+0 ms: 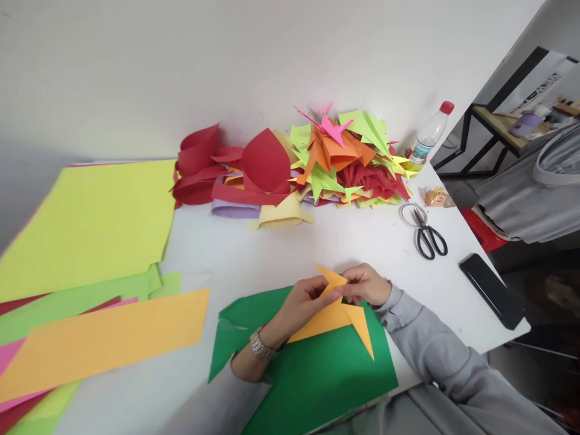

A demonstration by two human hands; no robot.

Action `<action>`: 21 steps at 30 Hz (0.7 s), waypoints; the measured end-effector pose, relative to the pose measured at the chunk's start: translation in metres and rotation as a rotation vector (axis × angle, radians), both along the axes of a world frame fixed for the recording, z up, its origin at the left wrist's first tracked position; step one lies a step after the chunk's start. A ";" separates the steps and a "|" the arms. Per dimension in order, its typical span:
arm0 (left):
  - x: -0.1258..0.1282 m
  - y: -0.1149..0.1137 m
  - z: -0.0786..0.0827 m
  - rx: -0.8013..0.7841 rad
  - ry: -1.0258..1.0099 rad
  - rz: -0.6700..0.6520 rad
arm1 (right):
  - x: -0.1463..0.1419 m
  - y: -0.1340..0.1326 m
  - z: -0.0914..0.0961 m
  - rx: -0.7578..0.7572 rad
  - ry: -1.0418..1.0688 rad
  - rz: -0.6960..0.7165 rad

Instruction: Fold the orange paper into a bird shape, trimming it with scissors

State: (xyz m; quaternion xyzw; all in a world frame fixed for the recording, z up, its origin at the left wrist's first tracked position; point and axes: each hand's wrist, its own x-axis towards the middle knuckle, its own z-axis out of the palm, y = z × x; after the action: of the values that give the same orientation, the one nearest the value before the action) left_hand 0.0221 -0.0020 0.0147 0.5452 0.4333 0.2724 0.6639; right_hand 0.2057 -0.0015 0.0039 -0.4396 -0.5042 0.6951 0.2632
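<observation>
- Orange folded paper sits at lower centre of the frame, lifted just over the green sheet.
- I read its long axis as a diagonal, from the lower-left edge up to the pinched top near frame centre.
- One sharp tip points down to the lower right. A smaller point at the top sticks out to the upper left.
- Left hand comes in from the lower left with a wristwatch on it. Its fingers are closed in a pinch on the upper part of the orange fold.
- Right hand, in a grey sleeve, comes in from the lower right. Its fingers are curled tight and grip the same top area, almost touching the left fingertips.
- I can't tell the exact finger placement under the paper.
- The green sheet lies flat on the white table, with its left corner creased.
- Scissors are to the right of centre, with a black phone further right near the table edge.
- A heap of folded paper shapes is at top centre, with red cut pieces just to its left.
- A plastic bottle stands at the upper right.
- A yellow-green sheet and an orange strip are on the left.
</observation>
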 end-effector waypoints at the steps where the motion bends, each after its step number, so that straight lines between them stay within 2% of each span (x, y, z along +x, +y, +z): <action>1: 0.000 0.000 -0.001 0.032 0.013 -0.010 | 0.000 0.000 0.000 0.002 -0.001 -0.008; 5: 0.002 -0.001 -0.005 0.086 0.038 -0.035 | -0.001 0.000 -0.002 0.024 -0.011 -0.015; 12: 0.002 0.000 0.000 0.091 0.034 -0.067 | -0.002 -0.002 -0.001 0.101 -0.043 -0.037; 21: -0.001 0.001 -0.002 -0.133 -0.040 0.099 | 0.002 0.005 0.004 0.156 -0.042 0.112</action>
State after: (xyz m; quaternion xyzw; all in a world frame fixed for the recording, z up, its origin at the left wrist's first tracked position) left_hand 0.0211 -0.0012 0.0131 0.4722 0.4633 0.2864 0.6931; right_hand 0.2081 0.0031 0.0082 -0.4033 -0.5860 0.6581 0.2466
